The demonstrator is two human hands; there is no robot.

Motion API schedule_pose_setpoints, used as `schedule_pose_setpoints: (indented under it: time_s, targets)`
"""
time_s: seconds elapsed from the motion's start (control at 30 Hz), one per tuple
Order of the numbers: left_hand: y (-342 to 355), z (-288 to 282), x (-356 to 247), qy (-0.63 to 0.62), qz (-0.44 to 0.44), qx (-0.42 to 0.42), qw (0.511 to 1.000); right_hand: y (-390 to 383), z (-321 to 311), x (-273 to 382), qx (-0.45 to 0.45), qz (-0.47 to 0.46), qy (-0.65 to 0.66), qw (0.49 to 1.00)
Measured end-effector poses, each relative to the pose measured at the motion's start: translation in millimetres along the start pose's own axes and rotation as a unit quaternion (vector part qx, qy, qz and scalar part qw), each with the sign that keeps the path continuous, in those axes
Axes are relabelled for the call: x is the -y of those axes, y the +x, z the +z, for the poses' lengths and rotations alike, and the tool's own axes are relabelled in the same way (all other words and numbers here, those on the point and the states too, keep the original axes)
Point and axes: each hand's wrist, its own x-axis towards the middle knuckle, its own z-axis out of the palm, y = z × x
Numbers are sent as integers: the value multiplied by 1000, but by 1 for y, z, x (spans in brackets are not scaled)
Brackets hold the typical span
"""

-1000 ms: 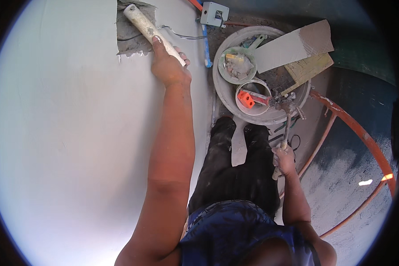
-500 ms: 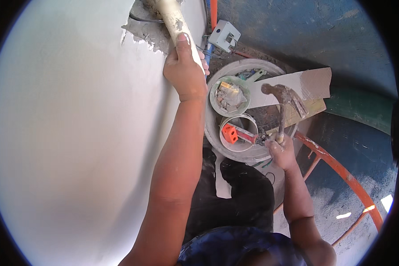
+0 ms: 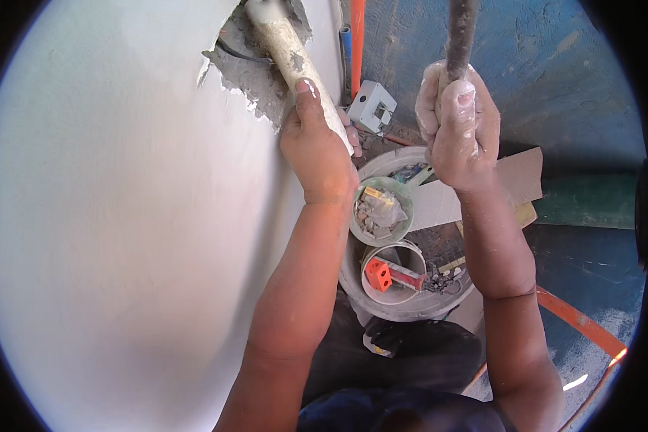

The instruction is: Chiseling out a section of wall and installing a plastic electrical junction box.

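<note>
Raised since the earlier frame, the right hand is closed around a dark, dusty hammer handle, its head out of view. A cream plaster-caked chisel is gripped by the left hand, its long axis slanting up-left into the broken hole in the white plastered wall. The struck end lies nearer the left hand, left of the right.

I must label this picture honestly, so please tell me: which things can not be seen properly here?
- Head view: the tool in the right hand; only its dark handle shows, the head is cut off by the top edge.
- The tip of the pale tool in the left hand, inside the broken wall hole.
- Small items in the white bucket, too small to tell.
</note>
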Motion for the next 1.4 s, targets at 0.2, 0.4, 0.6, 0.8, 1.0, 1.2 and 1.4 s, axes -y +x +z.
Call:
schedule_pose_setpoints:
  time_s: [0.2, 0.4, 0.6, 0.8, 1.0, 1.2, 1.4]
  targets:
    - [2, 2, 2, -38, -14, 12, 999, 8, 20, -25, 24, 158, -110, 981]
    - [11, 3, 8, -59, -24, 41, 997, -5, 31, -21, -66, 12, -68, 995]
    - [1, 0, 8, -23, 1, 52, 998, -29, 6, -20, 22, 183, -102, 978]
    - [-3, 0, 2, -91, -6, 148, 985, -71, -1, -15, -14, 242, 79, 967]
    - [-4, -8, 1, -113, -26, 177, 977, -86, 15, -21, -77, 253, 150, 953]
    - [-22, 44, -19, -237, -89, 196, 947, -89, 24, -21, -136, 279, 209, 927]
    - [-18, 2, 53, -5, 58, 219, 974, -141, 8, -17, -169, 308, 208, 913]
